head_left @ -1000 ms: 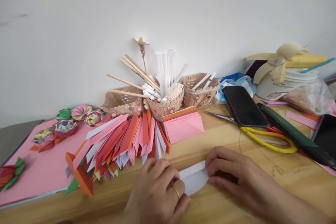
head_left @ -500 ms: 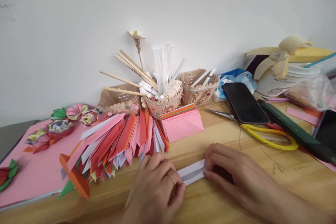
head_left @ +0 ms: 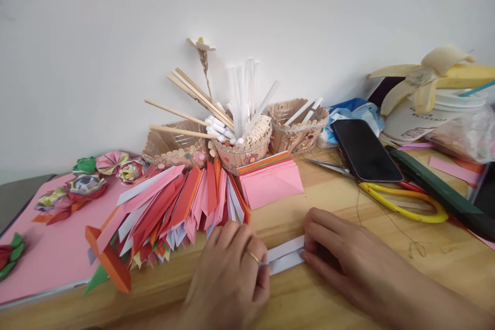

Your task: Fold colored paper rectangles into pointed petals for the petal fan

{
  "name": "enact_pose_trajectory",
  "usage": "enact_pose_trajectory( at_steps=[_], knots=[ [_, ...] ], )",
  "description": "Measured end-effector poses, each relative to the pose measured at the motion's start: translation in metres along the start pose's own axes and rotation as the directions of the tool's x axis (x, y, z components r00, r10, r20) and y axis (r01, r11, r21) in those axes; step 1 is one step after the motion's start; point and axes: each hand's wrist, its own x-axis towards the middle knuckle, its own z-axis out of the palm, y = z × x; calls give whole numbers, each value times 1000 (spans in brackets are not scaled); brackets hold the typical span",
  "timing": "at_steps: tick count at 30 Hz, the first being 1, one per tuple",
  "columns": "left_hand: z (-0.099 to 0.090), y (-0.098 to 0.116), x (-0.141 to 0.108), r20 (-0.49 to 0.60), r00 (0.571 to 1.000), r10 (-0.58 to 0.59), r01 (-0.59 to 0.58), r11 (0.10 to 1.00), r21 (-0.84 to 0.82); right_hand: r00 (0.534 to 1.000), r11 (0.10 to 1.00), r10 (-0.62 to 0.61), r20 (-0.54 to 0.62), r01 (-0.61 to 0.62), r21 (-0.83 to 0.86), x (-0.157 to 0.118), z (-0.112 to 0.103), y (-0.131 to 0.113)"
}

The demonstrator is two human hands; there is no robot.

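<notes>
A narrow white strip of folded paper lies low over the wooden table, with a lengthwise crease along it. My left hand, a ring on one finger, is closed on its left end. At the other end my right hand pinches the paper between thumb and fingers. Both ends of the strip are covered by my fingers. Just behind my left hand is a heap of folded paper pieces in red, pink, orange and white. A stack of pink paper rectangles rests behind the strip.
Decorated wooden baskets with sticks and clear tubes stand along the wall. To the right are a phone, yellow-handled scissors, a green cutter and a peeled banana on a cup. Paper flowers lie on pink paper at left.
The strip's two long edges look more raised and its grey inner band is less visible. Both hands keep hold of the ends. The view has shifted slightly.
</notes>
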Motion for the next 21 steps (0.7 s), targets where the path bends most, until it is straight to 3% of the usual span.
enact_pose_trajectory(
  at_steps=[3, 5, 8, 11, 13, 15, 18, 21],
  knots=[
    [-2, -1, -2, -78, 966, 247, -240, 967, 82, 999, 1000, -18, -41, 19, 21, -1, 1, 1],
    [0, -3, -6, -74, 930, 360, -350, 929, 122, 996, 999, -40, -82, 40, 7, 0, 2, 3],
    [5, -6, -12, -41, 914, 403, -391, 905, 166, 976, 992, -105, -191, 89, -89, 0, 1, 7],
    [9, -7, -14, -51, 902, 429, -411, 887, 210, 922, 952, -258, -288, 190, -242, -3, -1, 7],
    [9, -7, -14, -49, 901, 431, -409, 881, 239, 881, 886, -400, -253, 302, -351, -6, 0, 4],
    [9, -6, -14, -46, 902, 430, -405, 877, 257, 861, 806, -488, -142, 382, -452, -9, 2, -1],
    [8, -5, -15, -45, 902, 429, -403, 875, 270, 870, 728, -492, 13, 420, -541, -12, 5, -4],
    [6, -6, -19, -52, 901, 431, -400, 871, 286, 868, 711, -495, 44, 434, -553, -13, 6, -2]
  ],
)
